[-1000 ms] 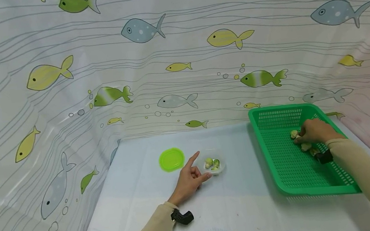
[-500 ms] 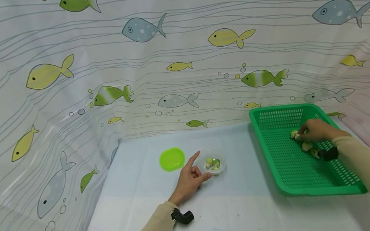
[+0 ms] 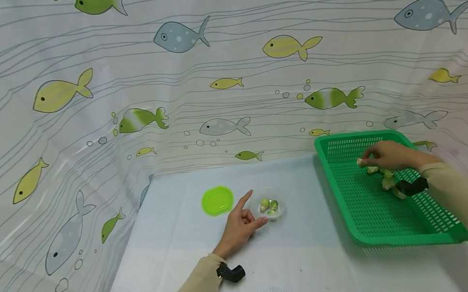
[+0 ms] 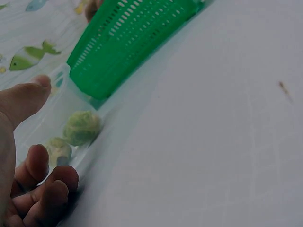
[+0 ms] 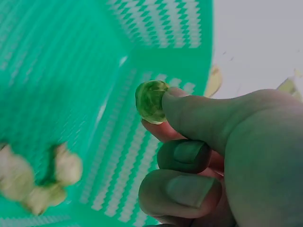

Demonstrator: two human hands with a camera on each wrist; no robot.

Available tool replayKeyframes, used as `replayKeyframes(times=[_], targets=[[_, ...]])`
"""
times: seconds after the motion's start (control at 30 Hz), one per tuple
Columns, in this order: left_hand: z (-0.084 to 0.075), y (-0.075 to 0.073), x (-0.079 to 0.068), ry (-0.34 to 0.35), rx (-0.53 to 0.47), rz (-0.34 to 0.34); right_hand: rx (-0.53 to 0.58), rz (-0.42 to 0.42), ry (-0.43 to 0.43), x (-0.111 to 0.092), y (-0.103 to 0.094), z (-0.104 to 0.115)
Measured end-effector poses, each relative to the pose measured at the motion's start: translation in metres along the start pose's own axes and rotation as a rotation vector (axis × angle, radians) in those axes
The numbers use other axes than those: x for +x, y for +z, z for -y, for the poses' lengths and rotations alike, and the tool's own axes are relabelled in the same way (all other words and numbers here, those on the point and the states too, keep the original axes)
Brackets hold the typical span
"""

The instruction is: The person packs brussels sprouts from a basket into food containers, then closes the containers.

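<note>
A white plastic sheet printed with green, yellow and grey-blue fish (image 3: 226, 100) stands behind a white-covered tabletop (image 3: 305, 264). On the right side of the tabletop sits a green, rectangular, slotted plastic basket (image 3: 372, 216).

The right hand (image 3: 386, 155) is over the basket, its grip clamped between thumb and forefinger, with the other fingers curled beneath. The left hand (image 3: 239, 228) lies at a clear, shallow plastic bowl (image 3: 279, 197), well apart from the basket; its grip is apart, thumb and forefinger spread along the bowl's edge, the remaining fingers curled in. A lime-green, rounded plastic lid (image 3: 217, 200) lies flat near the bowl, beyond the left hand.

Several pale green, knobbly, round sprouts (image 3: 388, 181) lie together on the basket's floor below the right hand. Three green-and-cream sprouts (image 3: 265, 204) rest inside the bowl. Smallest is the single green, round, leafy sprout (image 5: 151, 100) in the right hand's pinch, raised above the basket floor.

That one should be light and firm, with smooth outer leaves that may slip or peel if squeezed hard; a gentle pinch across its widest part seems best. The bowl looks thin and light, best steadied by its rim.
</note>
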State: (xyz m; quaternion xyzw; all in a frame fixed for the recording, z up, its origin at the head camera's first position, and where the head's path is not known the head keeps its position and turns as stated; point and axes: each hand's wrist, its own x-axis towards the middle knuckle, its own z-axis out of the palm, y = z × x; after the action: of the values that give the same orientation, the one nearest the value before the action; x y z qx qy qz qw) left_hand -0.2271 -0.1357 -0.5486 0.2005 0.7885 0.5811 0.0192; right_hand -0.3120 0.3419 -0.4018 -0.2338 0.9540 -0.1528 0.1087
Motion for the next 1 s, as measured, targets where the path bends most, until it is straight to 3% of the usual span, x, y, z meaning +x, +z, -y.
replayKeyframes(times=[0.23,0.47,0.77,1.0], targets=[[0.001,-0.002,-0.001,0.004,-0.001,0.002,0.099,0.005,-0.066,0.009,-0.01,0.048],[0.001,-0.002,0.0,-0.006,-0.004,0.006,0.081,0.006,-0.147,0.022,-0.007,0.085],[0.0,-0.002,0.0,0.007,-0.014,-0.005,0.103,0.066,-0.235,0.048,0.01,0.133],[0.001,-0.002,-0.001,-0.001,-0.013,0.001,0.098,0.12,-0.304,0.069,0.035,0.163]])
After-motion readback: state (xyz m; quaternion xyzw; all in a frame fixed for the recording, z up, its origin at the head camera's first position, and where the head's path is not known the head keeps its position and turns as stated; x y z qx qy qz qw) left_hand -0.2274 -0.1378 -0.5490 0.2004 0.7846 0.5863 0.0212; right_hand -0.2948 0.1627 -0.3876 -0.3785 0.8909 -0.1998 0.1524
